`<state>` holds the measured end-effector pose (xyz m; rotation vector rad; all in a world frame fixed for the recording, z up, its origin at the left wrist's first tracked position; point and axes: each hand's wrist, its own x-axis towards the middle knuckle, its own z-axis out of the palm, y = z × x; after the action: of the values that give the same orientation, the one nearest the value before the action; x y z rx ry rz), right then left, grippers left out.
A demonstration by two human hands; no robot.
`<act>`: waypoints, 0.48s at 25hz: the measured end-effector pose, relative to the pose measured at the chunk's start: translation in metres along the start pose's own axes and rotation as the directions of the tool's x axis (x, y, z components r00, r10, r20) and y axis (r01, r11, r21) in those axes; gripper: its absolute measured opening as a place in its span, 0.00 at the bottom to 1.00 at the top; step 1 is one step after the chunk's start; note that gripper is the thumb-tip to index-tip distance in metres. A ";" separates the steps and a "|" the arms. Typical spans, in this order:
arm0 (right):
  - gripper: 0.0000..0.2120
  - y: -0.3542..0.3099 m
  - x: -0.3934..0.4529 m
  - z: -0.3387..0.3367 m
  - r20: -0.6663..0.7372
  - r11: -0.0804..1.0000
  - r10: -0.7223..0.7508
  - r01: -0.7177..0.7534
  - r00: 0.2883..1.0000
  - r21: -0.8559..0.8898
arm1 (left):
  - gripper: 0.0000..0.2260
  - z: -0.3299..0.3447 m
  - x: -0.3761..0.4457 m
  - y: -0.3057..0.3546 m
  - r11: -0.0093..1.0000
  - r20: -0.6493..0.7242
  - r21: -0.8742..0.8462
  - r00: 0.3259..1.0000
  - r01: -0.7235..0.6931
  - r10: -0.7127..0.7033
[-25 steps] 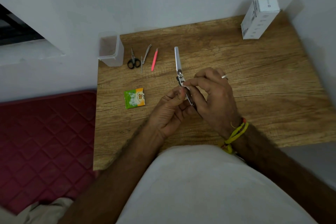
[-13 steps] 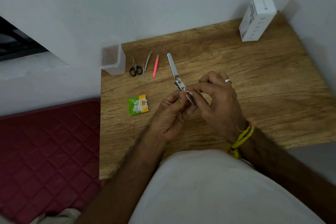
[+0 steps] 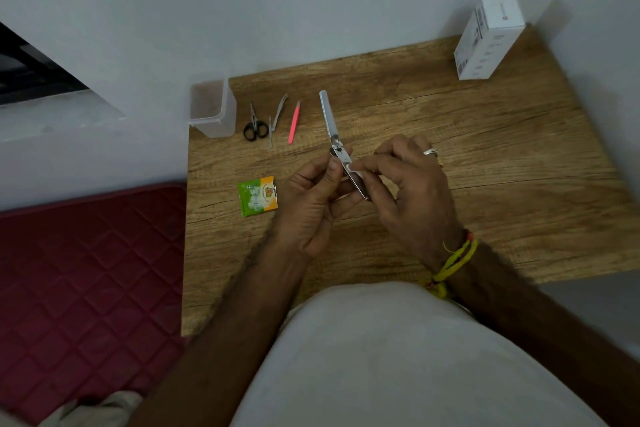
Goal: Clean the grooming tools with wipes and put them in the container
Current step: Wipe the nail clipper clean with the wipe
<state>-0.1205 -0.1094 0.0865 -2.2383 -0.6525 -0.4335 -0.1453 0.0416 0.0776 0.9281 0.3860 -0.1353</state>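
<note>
Wiping is under way on the nail clipper [image 3: 341, 158], which is held above the middle of the wooden table [image 3: 450, 135] with its long lever swung out and pointing away toward the wall. The left hand [image 3: 317, 198] grips the clipper's body, thumb along its near side, while the right hand [image 3: 412, 184] pinches a small white wipe [image 3: 356, 173] against the metal between thumb and forefinger; a ring shows on one of its fingers. Just left of the hands lies a torn green and orange wipe sachet [image 3: 258, 196]. Farther back, in a row, lie the black-handled scissors [image 3: 254, 123], a metal nipper-like tool [image 3: 277, 118] and a pink tool [image 3: 294, 121], none of them touched. The clear container [image 3: 212, 109] stands at the table's far left corner and looks empty, so by my reading the task is at its first tool: nothing is stowed yet, and three more tools wait for cleaning. A white box [image 3: 488, 38] stands well apart at the far right corner.
</note>
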 end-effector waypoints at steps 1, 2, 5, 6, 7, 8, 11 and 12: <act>0.06 0.000 0.002 0.001 0.000 1.000 0.007 -0.007 1.000 0.003 | 0.10 0.000 0.001 0.001 1.000 -0.011 0.006 1.000 0.000 0.000; 0.06 0.001 0.003 0.002 -0.001 1.000 0.009 -0.009 1.000 0.007 | 0.09 0.000 0.001 0.001 1.000 -0.022 0.013 1.000 -0.001 0.001; 0.06 0.002 0.001 0.004 0.015 0.999 -0.042 0.042 0.999 -0.002 | 0.08 -0.001 0.000 0.000 0.999 -0.035 0.036 0.999 0.004 -0.003; 0.06 0.002 0.000 0.004 0.017 0.999 -0.048 0.048 0.999 -0.003 | 0.08 -0.001 0.000 0.000 0.999 -0.038 0.041 0.999 0.006 -0.005; 0.06 0.002 0.000 0.004 0.015 0.999 -0.040 0.040 0.999 0.004 | 0.08 -0.001 0.000 0.000 0.999 -0.043 0.042 0.999 0.005 -0.003; 0.06 0.003 0.000 0.004 0.014 0.999 -0.032 0.031 0.999 0.017 | 0.07 -0.002 0.000 0.000 0.999 -0.051 0.042 0.999 0.005 -0.003; 0.05 0.006 -0.001 0.004 0.040 0.997 -0.072 0.072 0.997 0.018 | 0.07 -0.002 0.001 -0.001 0.999 -0.054 0.051 0.999 0.009 -0.007; 0.05 0.006 -0.002 0.004 0.043 0.996 -0.084 0.083 0.996 0.007 | 0.07 -0.002 0.001 -0.001 0.998 -0.050 0.055 0.999 0.012 -0.009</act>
<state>-0.1183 -0.1104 0.0792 -2.2264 -0.7711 -0.4251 -0.1450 0.0422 0.0753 0.9854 0.4353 -0.1328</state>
